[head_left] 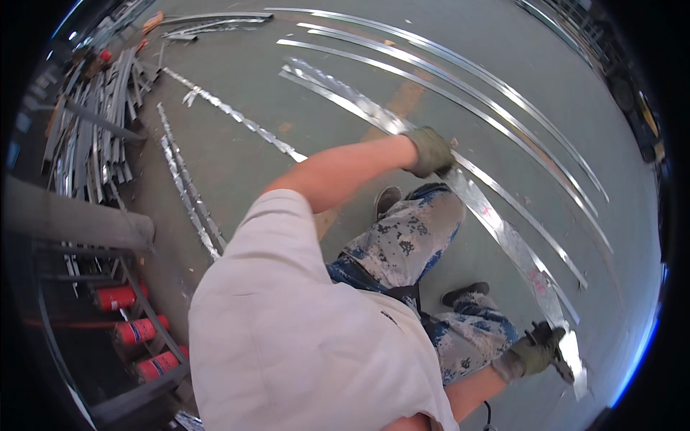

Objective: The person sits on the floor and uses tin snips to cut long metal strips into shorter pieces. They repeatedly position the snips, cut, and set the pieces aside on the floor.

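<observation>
A long shiny metal strip point(521, 248) with red marks runs slantwise past my knees toward the lower right. My left hand point(430, 151), in an olive glove, is closed round it above my left knee; its fingertips are mostly hidden. At the strip's lower right end, my right hand point(530, 355), in a matching glove with dark fingertips, is closed at the strip's edge. A dark shape by those fingers is too unclear to name. Another narrow metal strip point(514, 208) lies on the floor alongside.
Several long metal strips point(474, 100) lie beyond on the grey-green floor. Crumpled shiny strips point(230, 111) lie at left. A pile of metal profiles point(97, 122) stands behind a grey post point(79, 215). Red cylinders point(141, 330) sit in a dark metal rack point(151, 305) at lower left.
</observation>
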{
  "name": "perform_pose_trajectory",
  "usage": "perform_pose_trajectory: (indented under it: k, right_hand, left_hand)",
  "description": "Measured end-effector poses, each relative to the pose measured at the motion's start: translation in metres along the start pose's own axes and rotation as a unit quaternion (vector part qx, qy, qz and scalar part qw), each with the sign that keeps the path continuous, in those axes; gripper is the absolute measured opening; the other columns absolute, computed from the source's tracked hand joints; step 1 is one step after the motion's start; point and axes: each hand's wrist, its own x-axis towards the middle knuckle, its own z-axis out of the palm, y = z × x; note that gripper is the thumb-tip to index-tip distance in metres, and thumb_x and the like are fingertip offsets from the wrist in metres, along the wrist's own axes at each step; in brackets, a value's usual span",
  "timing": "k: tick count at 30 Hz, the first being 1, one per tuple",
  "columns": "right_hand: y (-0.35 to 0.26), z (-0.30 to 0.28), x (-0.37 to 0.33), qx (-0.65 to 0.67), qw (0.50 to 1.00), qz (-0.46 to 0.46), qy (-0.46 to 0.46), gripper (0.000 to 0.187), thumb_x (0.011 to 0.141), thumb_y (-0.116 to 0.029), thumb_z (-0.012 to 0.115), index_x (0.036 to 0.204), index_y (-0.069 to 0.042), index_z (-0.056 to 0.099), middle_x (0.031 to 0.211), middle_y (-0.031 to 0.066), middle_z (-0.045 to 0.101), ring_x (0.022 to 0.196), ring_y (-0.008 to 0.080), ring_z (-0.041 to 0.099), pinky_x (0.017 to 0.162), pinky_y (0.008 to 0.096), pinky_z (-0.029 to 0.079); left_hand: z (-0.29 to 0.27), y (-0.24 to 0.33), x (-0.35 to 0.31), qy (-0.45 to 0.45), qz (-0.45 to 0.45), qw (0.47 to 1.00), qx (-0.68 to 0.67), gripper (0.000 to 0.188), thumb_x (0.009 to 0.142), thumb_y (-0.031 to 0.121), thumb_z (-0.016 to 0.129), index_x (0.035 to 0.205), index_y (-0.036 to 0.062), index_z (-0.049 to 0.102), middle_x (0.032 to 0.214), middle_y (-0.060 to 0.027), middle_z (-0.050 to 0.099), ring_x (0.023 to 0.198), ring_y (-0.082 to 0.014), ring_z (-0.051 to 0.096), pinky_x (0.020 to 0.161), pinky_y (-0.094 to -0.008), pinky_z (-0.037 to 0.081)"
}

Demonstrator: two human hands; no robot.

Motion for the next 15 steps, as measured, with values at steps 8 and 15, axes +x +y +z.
perform_pose_trajectory:
  k: [8, 15]
  right_hand:
    - [0.066, -0.002, 0.001, -0.006, 0.992, 0.126, 0.004, 0.026, 0.088, -0.02, 0.084, 0.097, -0.004, 0.065, 0.077, 0.0113, 0.068, 0.068, 0.022, 0.064, 0.061, 0.0347, 0.051]
    - [0.074, -0.006, -0.003, -0.052, 0.984, 0.168, -0.015, 0.03, 0.089, -0.023, 0.083, 0.097, -0.002, 0.063, 0.076, 0.0121, 0.068, 0.066, 0.023, 0.064, 0.06, 0.0353, 0.051]
  left_hand:
    - [0.031, -0.027, -0.001, -0.07, -0.01, 0.997, 0.037, 0.036, 0.077, 0.005, 0.068, 0.111, 0.0127, 0.072, 0.108, -0.0127, 0.074, 0.105, -0.0326, 0.07, 0.088, -0.0455, 0.055]
    - [0.054, -0.032, -0.013, -0.129, -0.028, 0.991, -0.02, 0.036, 0.077, 0.004, 0.069, 0.111, 0.0126, 0.071, 0.11, -0.012, 0.074, 0.105, -0.0321, 0.07, 0.088, -0.0453, 0.054]
